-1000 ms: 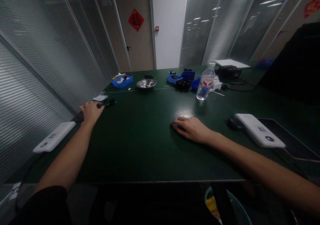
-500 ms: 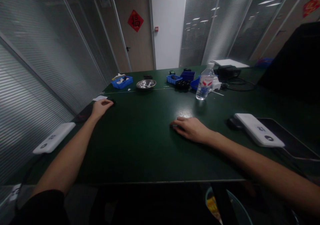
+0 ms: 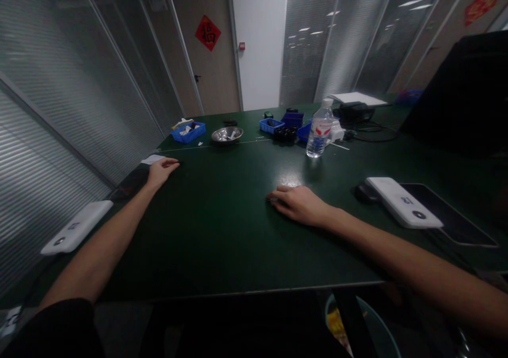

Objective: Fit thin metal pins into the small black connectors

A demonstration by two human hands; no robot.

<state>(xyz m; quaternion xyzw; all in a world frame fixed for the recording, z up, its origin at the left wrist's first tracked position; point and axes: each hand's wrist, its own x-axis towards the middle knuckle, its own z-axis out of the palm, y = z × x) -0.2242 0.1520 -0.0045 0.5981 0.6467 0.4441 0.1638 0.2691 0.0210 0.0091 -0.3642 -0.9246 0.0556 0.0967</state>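
My left hand (image 3: pixel 161 168) reaches far out to the left part of the dark green table (image 3: pixel 222 231). Its fingers are pressed together over a small black object (image 3: pixel 178 162) that just peeks out past the fingertips. A white slip of paper (image 3: pixel 152 159) lies right behind the hand. My right hand (image 3: pixel 299 204) rests palm down at the middle of the table. Its fingertips curl down onto a small dark thing (image 3: pixel 271 198) that I cannot make out.
White flat devices lie at the left edge (image 3: pixel 75 225) and at the right (image 3: pixel 402 208), the latter beside a black tablet (image 3: pixel 452 220). Farther back stand a water bottle (image 3: pixel 318 130), a metal bowl (image 3: pixel 226 134) and blue bins (image 3: pixel 188 131) (image 3: pixel 273 126). A dark phone (image 3: pixel 129 184) lies by my left wrist.
My left hand moved right from beside the paper and now covers the small black object that lay bare before. The right hand has stayed put. The camera shifted slightly.
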